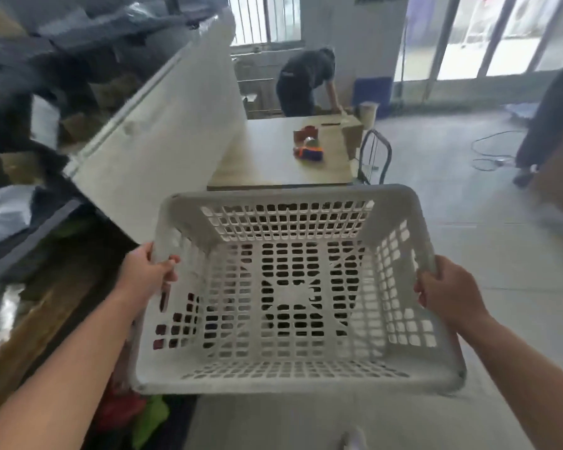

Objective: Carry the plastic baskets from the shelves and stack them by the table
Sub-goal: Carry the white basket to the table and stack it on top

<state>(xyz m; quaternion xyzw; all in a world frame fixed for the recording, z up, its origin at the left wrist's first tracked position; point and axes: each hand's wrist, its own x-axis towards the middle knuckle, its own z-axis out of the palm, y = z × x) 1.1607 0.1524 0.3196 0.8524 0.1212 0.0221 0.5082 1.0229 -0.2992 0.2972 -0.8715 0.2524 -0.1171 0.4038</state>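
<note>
I hold a white plastic basket with perforated walls and floor in front of me, open side up and empty. My left hand grips its left rim and my right hand grips its right rim. The basket hangs above the floor, just short of the near edge of a light wooden table. Through the holes in the basket's floor dark shapes show, too unclear to name.
A white panel leans at the left. Shelves with dark bags and boxes fill the far left. On the table lie tape rolls and a cardboard box. One person bends over behind the table; another stands at right. A metal chair stands beside the table.
</note>
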